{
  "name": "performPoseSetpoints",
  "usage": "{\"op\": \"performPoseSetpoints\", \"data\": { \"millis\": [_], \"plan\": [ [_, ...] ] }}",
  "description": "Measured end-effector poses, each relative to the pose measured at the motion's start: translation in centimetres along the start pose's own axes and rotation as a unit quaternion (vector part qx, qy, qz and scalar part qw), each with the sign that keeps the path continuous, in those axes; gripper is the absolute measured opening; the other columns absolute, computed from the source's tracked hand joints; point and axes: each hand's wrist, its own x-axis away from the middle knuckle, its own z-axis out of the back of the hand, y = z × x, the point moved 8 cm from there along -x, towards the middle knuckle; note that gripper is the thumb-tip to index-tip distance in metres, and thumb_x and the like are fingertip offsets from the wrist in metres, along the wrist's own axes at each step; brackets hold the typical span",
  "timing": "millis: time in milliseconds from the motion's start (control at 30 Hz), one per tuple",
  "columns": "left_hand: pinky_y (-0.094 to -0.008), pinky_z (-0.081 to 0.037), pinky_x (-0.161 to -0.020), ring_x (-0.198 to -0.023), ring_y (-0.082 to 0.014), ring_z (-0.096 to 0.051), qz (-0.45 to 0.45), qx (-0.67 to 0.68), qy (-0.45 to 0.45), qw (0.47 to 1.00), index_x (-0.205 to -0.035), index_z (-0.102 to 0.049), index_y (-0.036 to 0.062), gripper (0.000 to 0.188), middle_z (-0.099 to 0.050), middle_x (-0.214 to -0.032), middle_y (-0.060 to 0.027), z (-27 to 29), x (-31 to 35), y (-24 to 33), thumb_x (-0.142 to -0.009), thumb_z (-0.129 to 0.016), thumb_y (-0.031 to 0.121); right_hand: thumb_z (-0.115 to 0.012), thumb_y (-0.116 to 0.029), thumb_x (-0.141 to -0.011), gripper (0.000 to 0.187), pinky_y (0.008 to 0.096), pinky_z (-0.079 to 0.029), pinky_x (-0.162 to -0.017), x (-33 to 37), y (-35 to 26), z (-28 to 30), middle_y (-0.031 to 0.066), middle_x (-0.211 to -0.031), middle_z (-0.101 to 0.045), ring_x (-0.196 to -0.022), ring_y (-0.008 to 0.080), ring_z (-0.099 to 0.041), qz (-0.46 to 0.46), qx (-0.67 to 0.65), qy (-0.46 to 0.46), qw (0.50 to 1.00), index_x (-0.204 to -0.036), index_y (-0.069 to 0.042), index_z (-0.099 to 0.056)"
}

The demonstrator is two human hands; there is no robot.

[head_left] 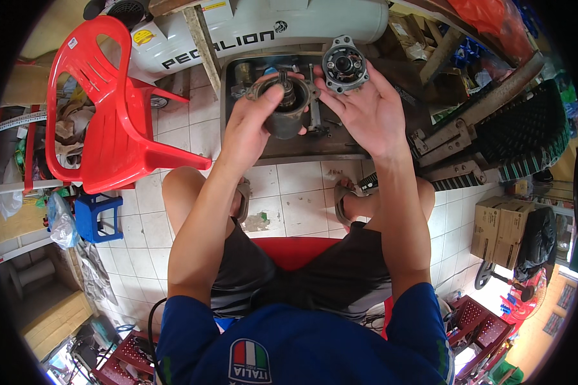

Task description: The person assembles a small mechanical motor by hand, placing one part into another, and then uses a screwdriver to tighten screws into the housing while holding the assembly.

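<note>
My left hand (pixel 245 128) is wrapped round a dark metal motor housing (pixel 284 124), a cup-shaped cylinder with a flanged rim. Its open end faces up, and a toothed shaft (pixel 285 82) stands inside, with my thumb beside it. On the raised fingers of my right hand (pixel 370 119) rests a round grey metal end cover (pixel 345 65) with bolt lugs round its edge. The cover's hollow inner side shows; my fingers are partly hidden behind it. The two parts are apart, both held above a dark low table (pixel 289 150).
Loose tools and small parts, including a wrench (pixel 315 119), lie in a dark tray on the table. A large grey air tank (pixel 327 22) lies behind. To the left stand a red plastic chair (pixel 103 128) and blue stool (pixel 99 217); cardboard boxes (pixel 499 231) are at right.
</note>
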Motion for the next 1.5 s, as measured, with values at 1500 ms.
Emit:
{"op": "performPoseSetpoints", "data": {
  "millis": [1500],
  "plan": [
    [-0.03, -0.05, -0.095, -0.111, -0.0163, -0.063, -0.14, -0.234, 0.133, 0.953, -0.131, -0.054, 0.0004, 0.072, -0.067, -0.118, -0.0094, 0.8, 0.1, 1.9, -0.071, -0.09, 0.015, -0.058, -0.039, -0.101, 0.041, 0.0439, -0.05, -0.099, 0.4, 2.1, 1.7, 0.0077, -0.115, -0.065, -0.107, 0.0214, -0.061, 0.077, 0.08, 0.187, 0.976, -0.124, -0.005, -0.058]
  ]
}}
